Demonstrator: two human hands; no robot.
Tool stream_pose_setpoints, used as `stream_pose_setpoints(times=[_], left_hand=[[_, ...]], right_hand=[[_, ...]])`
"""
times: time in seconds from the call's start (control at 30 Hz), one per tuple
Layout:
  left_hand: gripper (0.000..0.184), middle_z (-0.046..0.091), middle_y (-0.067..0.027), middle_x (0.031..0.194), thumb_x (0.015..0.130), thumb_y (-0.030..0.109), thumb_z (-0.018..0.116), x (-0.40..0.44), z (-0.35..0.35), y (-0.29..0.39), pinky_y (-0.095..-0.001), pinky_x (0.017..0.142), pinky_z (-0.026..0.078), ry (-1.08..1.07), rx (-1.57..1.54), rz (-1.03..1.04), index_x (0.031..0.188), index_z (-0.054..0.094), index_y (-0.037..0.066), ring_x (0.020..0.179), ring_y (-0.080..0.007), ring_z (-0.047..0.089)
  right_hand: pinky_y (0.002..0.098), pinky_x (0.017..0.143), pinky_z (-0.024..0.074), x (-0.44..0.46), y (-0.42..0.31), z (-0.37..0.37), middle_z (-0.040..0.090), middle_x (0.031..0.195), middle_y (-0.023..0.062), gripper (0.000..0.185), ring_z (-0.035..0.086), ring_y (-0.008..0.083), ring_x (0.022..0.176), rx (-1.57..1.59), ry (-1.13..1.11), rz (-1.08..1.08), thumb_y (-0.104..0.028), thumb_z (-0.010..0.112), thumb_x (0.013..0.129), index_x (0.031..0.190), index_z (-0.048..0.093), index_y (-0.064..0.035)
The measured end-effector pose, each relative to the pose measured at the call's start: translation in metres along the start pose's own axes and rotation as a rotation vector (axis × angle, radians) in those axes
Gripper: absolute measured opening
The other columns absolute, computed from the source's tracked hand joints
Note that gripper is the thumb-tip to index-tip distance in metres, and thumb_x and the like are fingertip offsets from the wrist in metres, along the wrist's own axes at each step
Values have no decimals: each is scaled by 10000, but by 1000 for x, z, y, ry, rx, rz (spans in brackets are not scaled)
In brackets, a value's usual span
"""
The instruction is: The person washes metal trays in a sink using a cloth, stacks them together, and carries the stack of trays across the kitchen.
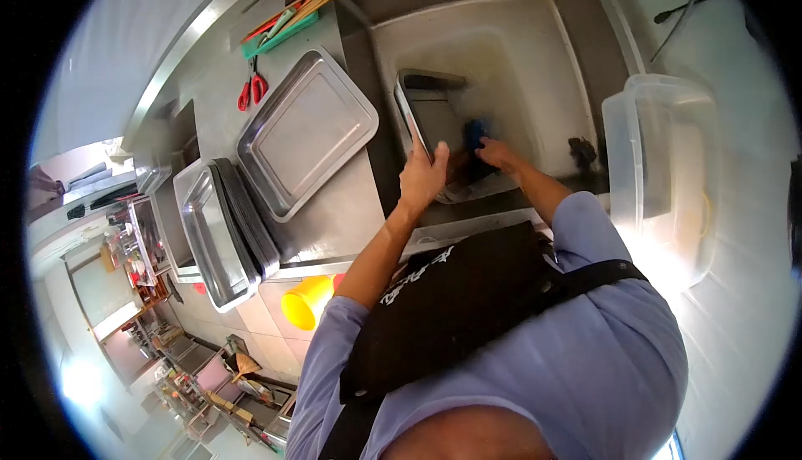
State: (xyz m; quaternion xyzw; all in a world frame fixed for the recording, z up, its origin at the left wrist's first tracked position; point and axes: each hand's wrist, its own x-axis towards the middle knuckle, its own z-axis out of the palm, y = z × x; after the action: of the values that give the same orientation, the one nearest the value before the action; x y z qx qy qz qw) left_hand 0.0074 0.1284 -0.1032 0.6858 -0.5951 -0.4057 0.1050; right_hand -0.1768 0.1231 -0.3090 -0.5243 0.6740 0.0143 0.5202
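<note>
In the sink (543,59), a rectangular metal tray (428,109) stands tilted, partly in cloudy water. My left hand (423,177) grips its near left rim, thumb and fingers on either side of the edge. My right hand (498,154) is closed on a blue scrubbing pad (476,135) over the tray's inner side. The pad is dark and blurred, so its exact kind is hard to make out. The tray's lower part is hidden by shadow and my hands.
Left of the sink, another metal tray (309,138) lies on the counter beside a stack of trays (219,238). Red-handled scissors (252,91) and a green basket (288,35) of utensils are behind. A clear plastic bin (622,167) stands right; a dark clump (582,153) sits in the sink.
</note>
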Motion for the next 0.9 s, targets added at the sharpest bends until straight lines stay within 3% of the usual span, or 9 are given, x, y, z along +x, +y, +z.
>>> stream_pose_setpoints(times=[0.13,0.23,0.33,0.37,0.47,0.57,0.73,0.83,0.9], left_hand=[[763,605,-275,976,917,436,413,5,-3,-3,-501,828,443,18,12,77,1469,-67,219,907,-457,586],[718,599,-312,1006,927,460,355,8,-7,-3,-503,854,433,17,43,46,1468,-66,245,955,-482,567],[684,604,-305,1022,930,467,323,10,-7,-6,-495,865,432,22,48,46,1470,-40,254,966,-481,565],[678,608,-299,1019,931,465,319,11,-8,-5,-492,865,433,21,40,49,1471,-31,252,962,-479,568],[664,620,-281,1007,934,468,308,24,-7,-18,-482,860,439,50,14,81,1474,-8,247,952,-474,576],[653,623,-277,1008,937,474,300,17,-6,-17,-470,861,441,41,39,60,1475,2,256,960,-465,580],[648,612,-277,1049,940,480,293,9,-15,-11,-456,886,426,-11,77,23,1472,-21,283,998,-455,572],[644,477,-276,1287,941,485,306,6,-20,-5,-400,1011,334,-61,-73,42,1482,71,227,1197,-439,453],[637,478,-284,1282,942,496,292,3,-24,2,-401,1010,334,-77,-34,-56,1481,69,241,1197,-447,450]], right_hand=[[374,986,375,-48,-26,-5,465,1338,183,472,461,306,1213,153,-19,-124,-251,550,870,1275,491,-15],[390,984,387,-90,-67,-6,537,1240,181,390,490,332,1171,337,9,-301,-233,539,866,1203,564,-40],[406,925,411,-131,-112,-23,568,1113,186,307,520,354,1084,255,56,-654,-220,543,860,1104,610,-47],[424,866,423,-118,-108,-7,562,1021,190,255,533,360,1003,279,186,-792,-213,553,837,1009,629,-40],[411,851,431,-107,-91,-12,563,1039,190,257,538,351,991,288,81,-781,-193,536,835,1012,624,-30],[416,795,454,-70,-44,4,588,958,188,227,575,345,911,-17,87,-664,-143,531,813,977,635,-26],[375,738,453,10,15,14,591,905,147,201,565,295,807,-250,-356,-322,-163,529,843,956,627,-28],[361,735,453,22,14,14,608,912,135,219,565,270,810,-609,-419,-186,-174,525,850,970,629,-23],[351,732,453,19,4,13,619,917,127,231,564,253,811,-743,-434,-155,-182,523,855,979,630,-19]])
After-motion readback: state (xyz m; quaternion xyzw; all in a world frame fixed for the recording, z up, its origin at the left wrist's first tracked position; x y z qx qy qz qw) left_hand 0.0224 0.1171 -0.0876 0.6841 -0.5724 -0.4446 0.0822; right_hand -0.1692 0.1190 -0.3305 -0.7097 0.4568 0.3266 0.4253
